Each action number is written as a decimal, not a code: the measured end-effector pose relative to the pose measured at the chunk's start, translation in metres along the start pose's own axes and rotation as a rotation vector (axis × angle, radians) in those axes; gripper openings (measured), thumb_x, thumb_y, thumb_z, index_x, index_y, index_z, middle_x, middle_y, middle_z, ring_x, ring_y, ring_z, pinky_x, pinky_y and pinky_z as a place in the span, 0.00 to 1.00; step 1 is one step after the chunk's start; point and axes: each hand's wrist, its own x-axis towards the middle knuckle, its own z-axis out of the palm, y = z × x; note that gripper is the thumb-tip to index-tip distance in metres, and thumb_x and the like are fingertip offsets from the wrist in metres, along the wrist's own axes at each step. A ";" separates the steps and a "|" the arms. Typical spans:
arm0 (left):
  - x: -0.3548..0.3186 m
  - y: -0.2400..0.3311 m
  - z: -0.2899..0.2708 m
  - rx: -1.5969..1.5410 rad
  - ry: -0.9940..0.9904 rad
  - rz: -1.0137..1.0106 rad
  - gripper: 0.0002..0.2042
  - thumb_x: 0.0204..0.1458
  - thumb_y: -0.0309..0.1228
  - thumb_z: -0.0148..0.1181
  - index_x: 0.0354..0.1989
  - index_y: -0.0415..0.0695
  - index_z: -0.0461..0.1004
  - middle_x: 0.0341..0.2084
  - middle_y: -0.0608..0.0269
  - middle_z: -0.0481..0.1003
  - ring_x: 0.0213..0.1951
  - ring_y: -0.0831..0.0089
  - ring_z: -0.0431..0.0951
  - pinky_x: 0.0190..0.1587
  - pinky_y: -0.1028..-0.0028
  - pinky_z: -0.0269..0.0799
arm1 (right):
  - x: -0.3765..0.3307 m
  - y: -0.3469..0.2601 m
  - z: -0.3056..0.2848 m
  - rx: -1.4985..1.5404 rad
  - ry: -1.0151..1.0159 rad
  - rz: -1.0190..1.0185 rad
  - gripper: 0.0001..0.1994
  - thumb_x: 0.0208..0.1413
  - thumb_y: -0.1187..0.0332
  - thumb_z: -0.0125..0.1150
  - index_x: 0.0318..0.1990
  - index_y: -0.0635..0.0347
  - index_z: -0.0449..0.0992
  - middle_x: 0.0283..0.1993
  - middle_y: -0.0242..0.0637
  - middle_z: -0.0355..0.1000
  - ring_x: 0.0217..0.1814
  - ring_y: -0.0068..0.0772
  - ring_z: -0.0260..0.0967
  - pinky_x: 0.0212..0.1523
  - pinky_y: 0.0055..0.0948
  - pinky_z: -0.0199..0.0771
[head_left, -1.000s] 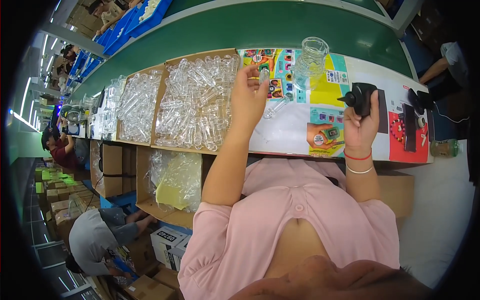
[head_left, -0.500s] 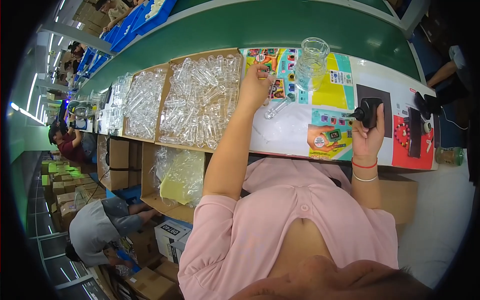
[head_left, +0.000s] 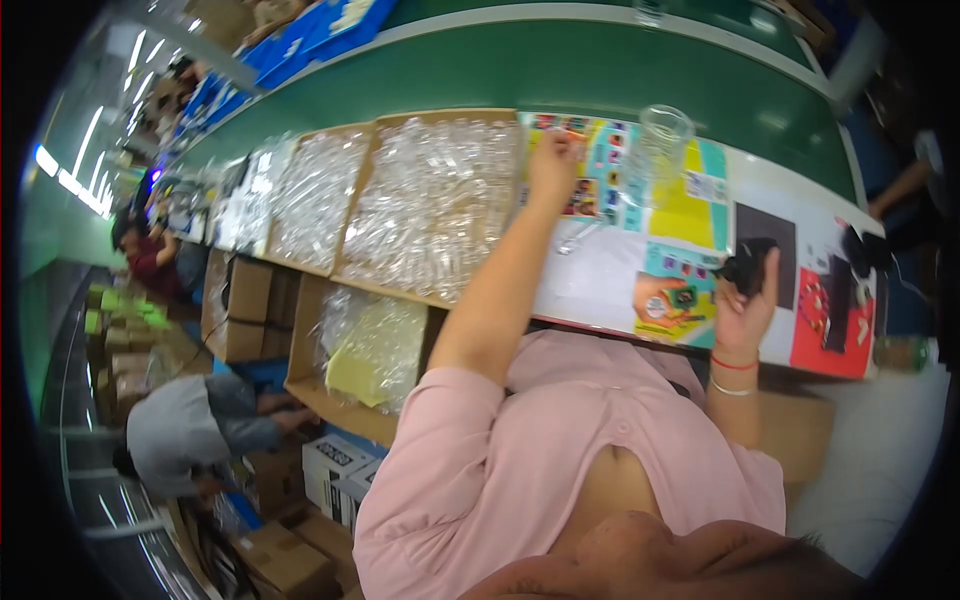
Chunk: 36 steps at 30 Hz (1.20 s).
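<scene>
The right hand (head_left: 743,312) grips a black bottle (head_left: 748,264) over the table's right side; blur hides whether the left hand (head_left: 555,168) pinches anything. A rightward sweep of the left hand could topple the clear jar (head_left: 660,160). Farther left, a cardboard tray (head_left: 450,116) holds clear tubes (head_left: 430,210); nearer, an open carton (head_left: 335,412) holds clear plastic (head_left: 338,318) and a yellow sheet (head_left: 375,362).

White carton (head_left: 332,470) below white worktop (head_left: 588,287): bold dark print, upside down on one face. Teal-and-yellow printed sheet (head_left: 680,222) on worktop: white label (head_left: 706,187), fine dark print too blurred to read from where I stand. Gadget picture panel (head_left: 672,300): small lettering, smeared.
</scene>
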 end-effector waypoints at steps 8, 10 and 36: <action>0.010 0.055 -0.035 0.396 0.055 0.373 0.10 0.45 0.28 0.60 0.35 0.39 0.74 0.36 0.48 0.74 0.45 0.53 0.71 0.48 0.62 0.66 | 0.009 -0.021 -0.017 -0.023 -0.224 -0.045 0.09 0.61 0.63 0.50 0.40 0.57 0.72 0.37 0.35 0.74 0.14 0.16 0.50 0.14 0.13 0.50; 0.006 0.073 -0.076 0.324 0.025 0.405 0.12 0.45 0.29 0.62 0.38 0.40 0.75 0.38 0.51 0.74 0.46 0.53 0.70 0.50 0.61 0.65 | 0.014 -0.027 -0.018 -0.023 -0.294 -0.044 0.10 0.62 0.63 0.49 0.41 0.58 0.72 0.37 0.35 0.73 0.15 0.16 0.50 0.14 0.13 0.51; -0.101 0.061 -0.196 -0.280 -0.155 0.034 0.16 0.46 0.16 0.59 0.46 0.40 0.73 0.39 0.63 0.71 0.35 0.77 0.72 0.38 0.78 0.70 | -0.010 0.001 0.030 -0.031 -0.136 -0.071 0.09 0.60 0.61 0.51 0.41 0.54 0.73 0.35 0.33 0.74 0.18 0.16 0.63 0.10 0.10 0.53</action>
